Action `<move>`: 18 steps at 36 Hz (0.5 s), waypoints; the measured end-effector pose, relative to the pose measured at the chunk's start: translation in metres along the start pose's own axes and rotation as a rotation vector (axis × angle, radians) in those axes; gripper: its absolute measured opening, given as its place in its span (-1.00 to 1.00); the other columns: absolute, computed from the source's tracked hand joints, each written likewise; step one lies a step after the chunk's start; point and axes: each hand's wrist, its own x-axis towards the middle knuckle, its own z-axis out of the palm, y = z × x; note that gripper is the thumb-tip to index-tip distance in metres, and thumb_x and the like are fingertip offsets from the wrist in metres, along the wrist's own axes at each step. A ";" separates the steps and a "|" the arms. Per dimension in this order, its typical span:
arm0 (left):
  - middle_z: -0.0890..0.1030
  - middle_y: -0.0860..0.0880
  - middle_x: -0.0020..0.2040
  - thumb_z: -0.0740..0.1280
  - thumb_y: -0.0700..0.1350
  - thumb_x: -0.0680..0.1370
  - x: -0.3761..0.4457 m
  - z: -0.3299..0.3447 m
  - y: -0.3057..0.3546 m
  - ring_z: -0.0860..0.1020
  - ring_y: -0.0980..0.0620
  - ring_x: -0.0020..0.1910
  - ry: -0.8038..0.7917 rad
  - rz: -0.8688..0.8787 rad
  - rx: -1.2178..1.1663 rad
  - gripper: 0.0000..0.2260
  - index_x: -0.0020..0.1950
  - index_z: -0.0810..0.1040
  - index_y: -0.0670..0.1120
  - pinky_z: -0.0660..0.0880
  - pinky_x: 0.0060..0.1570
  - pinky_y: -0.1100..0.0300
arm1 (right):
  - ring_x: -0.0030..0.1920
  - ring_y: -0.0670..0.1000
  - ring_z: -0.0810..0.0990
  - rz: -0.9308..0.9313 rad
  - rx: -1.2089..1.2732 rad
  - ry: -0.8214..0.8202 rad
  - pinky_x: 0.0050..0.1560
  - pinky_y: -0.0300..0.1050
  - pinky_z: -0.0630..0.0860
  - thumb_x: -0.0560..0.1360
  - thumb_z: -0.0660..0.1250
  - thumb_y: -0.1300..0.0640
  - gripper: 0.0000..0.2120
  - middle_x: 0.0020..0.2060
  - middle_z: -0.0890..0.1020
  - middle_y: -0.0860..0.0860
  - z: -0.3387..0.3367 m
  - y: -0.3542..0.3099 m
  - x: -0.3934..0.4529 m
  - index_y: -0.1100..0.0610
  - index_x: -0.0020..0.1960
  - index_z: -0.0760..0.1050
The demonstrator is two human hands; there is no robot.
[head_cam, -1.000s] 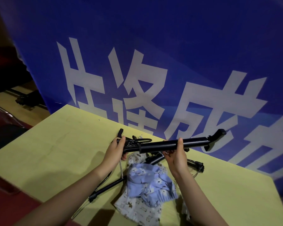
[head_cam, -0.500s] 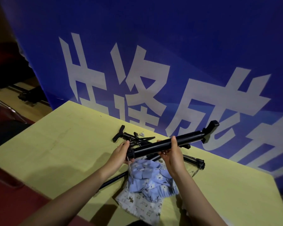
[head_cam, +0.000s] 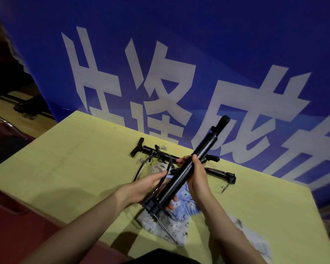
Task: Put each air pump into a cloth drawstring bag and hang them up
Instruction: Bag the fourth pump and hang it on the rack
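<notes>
I hold a black air pump (head_cam: 181,176) tilted above the table, its handle end up and to the right, its foot end near me. My left hand (head_cam: 151,187) holds the lower barrel with the hose beside it. Higher up the barrel, my right hand (head_cam: 194,174) grips it. Under the pump lie blue and white patterned cloth drawstring bags (head_cam: 181,216). Another black pump (head_cam: 151,151) lies on the table behind my hands, and a third pump (head_cam: 225,174) lies to the right, partly hidden.
The yellow-green table (head_cam: 74,168) stands against a large blue banner (head_cam: 198,54) with white characters. Small plastic pieces (head_cam: 163,147) lie by the far pump. Dark stands and a red floor are at the left.
The pump has turned from nearly level to steeply tilted, handle end up and foot end toward me. My left hand has slid down to the foot end. The view has shifted.
</notes>
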 end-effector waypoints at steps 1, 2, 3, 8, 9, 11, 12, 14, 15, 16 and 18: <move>0.62 -0.17 -0.06 0.02 0.25 0.60 0.001 0.001 -0.002 0.63 -0.10 -0.18 0.013 -0.003 -0.001 -0.39 0.32 0.42 -0.25 0.54 -0.12 0.09 | -0.04 0.10 0.60 0.010 0.025 -0.004 0.06 0.03 0.51 0.63 0.13 0.03 -0.73 -0.17 0.69 0.07 0.001 0.000 -0.001 0.16 -0.05 0.52; 0.60 -0.13 -0.12 0.04 0.25 0.60 0.001 0.002 -0.003 0.60 -0.07 -0.24 0.015 -0.009 0.005 -0.39 0.36 0.36 -0.25 0.54 -0.20 0.13 | -0.06 0.10 0.60 0.009 0.069 -0.006 0.03 0.00 0.54 0.61 0.17 0.04 -0.77 -0.16 0.67 0.08 0.002 -0.002 -0.002 0.18 0.01 0.50; 0.59 -0.10 -0.16 0.03 0.25 0.61 0.000 0.003 -0.005 0.58 -0.04 -0.28 0.017 -0.001 0.047 -0.40 0.36 0.34 -0.24 0.53 -0.23 0.16 | -0.09 0.09 0.61 -0.001 0.114 -0.001 0.00 -0.02 0.56 0.57 0.22 0.02 -0.75 -0.16 0.66 0.10 0.000 -0.007 -0.001 0.20 0.07 0.46; 0.57 0.05 -0.33 -0.03 0.26 0.58 -0.013 0.014 -0.016 0.54 0.09 -0.35 0.232 0.043 0.464 -0.54 -0.05 0.49 -0.04 0.50 -0.17 0.17 | -0.15 0.06 0.60 -0.050 0.213 0.166 -0.02 -0.04 0.53 0.32 0.41 -0.25 -0.32 -0.13 0.56 0.11 -0.024 -0.040 0.011 0.25 0.19 0.41; 0.55 0.05 -0.32 -0.02 0.26 0.58 -0.013 0.013 -0.022 0.53 0.11 -0.36 0.294 0.034 0.506 -0.57 0.00 0.49 0.00 0.49 -0.18 0.17 | -0.12 0.08 0.60 -0.049 0.188 0.193 0.01 -0.02 0.54 0.30 0.42 -0.30 -0.26 -0.12 0.57 0.11 -0.028 -0.043 0.014 0.27 0.19 0.44; 0.54 0.04 -0.29 -0.02 0.25 0.61 -0.013 0.011 -0.032 0.54 0.12 -0.34 0.384 0.017 0.561 -0.61 0.25 0.44 0.12 0.48 -0.24 0.22 | 0.00 0.15 0.62 -0.036 0.138 0.252 0.12 0.10 0.55 0.40 0.35 -0.30 -0.36 -0.03 0.60 0.15 -0.034 -0.044 0.017 0.23 0.19 0.50; 0.55 0.04 -0.26 -0.02 0.24 0.62 -0.014 0.011 -0.035 0.55 0.12 -0.31 0.416 0.019 0.588 -0.60 0.35 0.39 0.15 0.49 -0.24 0.23 | 0.08 0.19 0.62 -0.031 0.127 0.284 0.17 0.16 0.53 0.49 0.29 -0.25 -0.51 0.02 0.61 0.16 -0.037 -0.042 0.016 0.16 0.13 0.52; 0.62 0.01 -0.05 -0.03 0.22 0.63 -0.014 0.013 -0.039 0.61 0.08 -0.08 0.461 0.022 0.636 -0.57 0.45 0.31 0.15 0.51 -0.08 0.19 | 0.15 0.24 0.60 -0.028 0.133 0.324 0.21 0.20 0.50 0.58 0.21 -0.16 -0.70 0.07 0.62 0.16 -0.040 -0.038 0.014 0.06 0.01 0.51; 0.60 -0.01 0.15 -0.03 0.23 0.62 -0.014 0.013 -0.042 0.58 0.03 0.12 0.475 0.021 0.654 -0.55 0.48 0.28 0.16 0.48 0.06 0.13 | 0.15 0.25 0.60 -0.028 0.136 0.324 0.23 0.21 0.49 0.59 0.21 -0.14 -0.73 0.07 0.63 0.14 -0.041 -0.037 0.012 0.05 0.00 0.52; 0.52 0.00 0.30 -0.02 0.25 0.62 -0.015 0.012 -0.044 0.49 0.01 0.28 0.484 0.017 0.660 -0.54 0.49 0.26 0.18 0.42 0.20 0.10 | 0.16 0.26 0.60 -0.031 0.146 0.316 0.25 0.22 0.48 0.59 0.23 -0.11 -0.75 0.07 0.64 0.13 -0.043 -0.035 0.012 0.06 0.00 0.53; 0.48 0.09 0.36 0.04 0.26 0.60 -0.016 0.009 -0.049 0.43 0.10 0.34 0.510 0.024 0.586 -0.57 0.43 0.36 0.20 0.37 0.29 0.15 | 0.16 0.27 0.60 -0.013 0.174 0.309 0.28 0.22 0.47 0.58 0.26 -0.05 -0.79 0.12 0.63 0.15 -0.045 -0.033 0.011 0.07 0.02 0.55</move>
